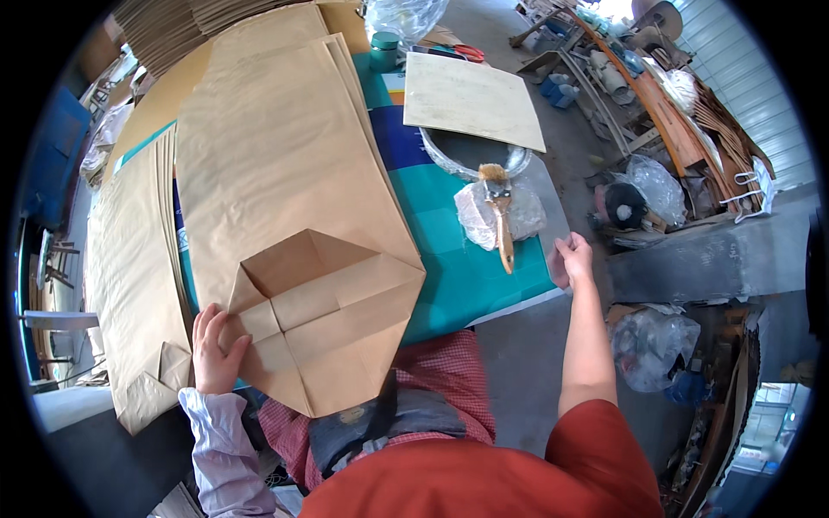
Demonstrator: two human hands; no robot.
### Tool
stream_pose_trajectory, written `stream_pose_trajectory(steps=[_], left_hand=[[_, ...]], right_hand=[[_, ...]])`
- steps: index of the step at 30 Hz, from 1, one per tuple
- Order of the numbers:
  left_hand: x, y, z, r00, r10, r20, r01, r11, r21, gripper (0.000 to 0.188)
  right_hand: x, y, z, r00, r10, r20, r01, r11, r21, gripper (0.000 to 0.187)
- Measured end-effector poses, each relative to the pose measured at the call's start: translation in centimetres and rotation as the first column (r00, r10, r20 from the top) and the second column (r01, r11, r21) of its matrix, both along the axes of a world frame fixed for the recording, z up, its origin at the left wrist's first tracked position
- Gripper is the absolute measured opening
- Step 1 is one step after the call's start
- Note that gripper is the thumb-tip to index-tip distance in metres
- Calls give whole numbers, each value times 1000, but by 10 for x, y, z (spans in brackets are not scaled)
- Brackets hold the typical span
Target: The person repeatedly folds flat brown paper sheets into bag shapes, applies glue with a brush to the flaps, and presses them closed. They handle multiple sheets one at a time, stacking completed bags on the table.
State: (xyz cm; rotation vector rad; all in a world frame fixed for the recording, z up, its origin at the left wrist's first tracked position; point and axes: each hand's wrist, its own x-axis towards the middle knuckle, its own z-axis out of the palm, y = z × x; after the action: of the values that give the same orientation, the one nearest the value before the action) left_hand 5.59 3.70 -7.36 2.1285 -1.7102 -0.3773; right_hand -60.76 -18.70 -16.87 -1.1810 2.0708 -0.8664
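A large brown paper bag [285,164] lies on the table with its folded bottom [319,319] toward me. My left hand [216,345] presses flat on the left corner of that folded bottom, fingers spread. My right hand [572,259] hangs at the table's right edge, fingers loosely apart and holding nothing. Just left of it a wooden-handled brush [500,211] rests on a crumpled clear plastic wad [501,216].
Stacks of brown paper bags [129,259] lie to the left and at the back. A metal bowl [475,155] sits under a pale board [471,99]. A green jar [383,50] stands behind. Teal table cover [466,276]. Clutter and plastic bags [652,345] fill the floor on the right.
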Motion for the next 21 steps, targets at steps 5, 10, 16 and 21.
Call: stream_pose_trajectory(steps=[5,10,16,21], left_hand=[[-7,-1,1,999,-24,21,25,999,-36,59],[-5,-15,0,986,-95,137,83,992,92,60],[-9,-13,-7,981,-81,177,68,995,76,62],[-3,-12,-16,980,-99,170,91,994,58,61]], right_hand=[[0,-1,13,994,-67,-88,55,989,-136,50],[9,4,28,994,-69,81,78,990,-117,44],[-6,13,16,990,-17,137,33,993,-114,46],[-4,14,7,997,-50,67,58,991,-123,46]])
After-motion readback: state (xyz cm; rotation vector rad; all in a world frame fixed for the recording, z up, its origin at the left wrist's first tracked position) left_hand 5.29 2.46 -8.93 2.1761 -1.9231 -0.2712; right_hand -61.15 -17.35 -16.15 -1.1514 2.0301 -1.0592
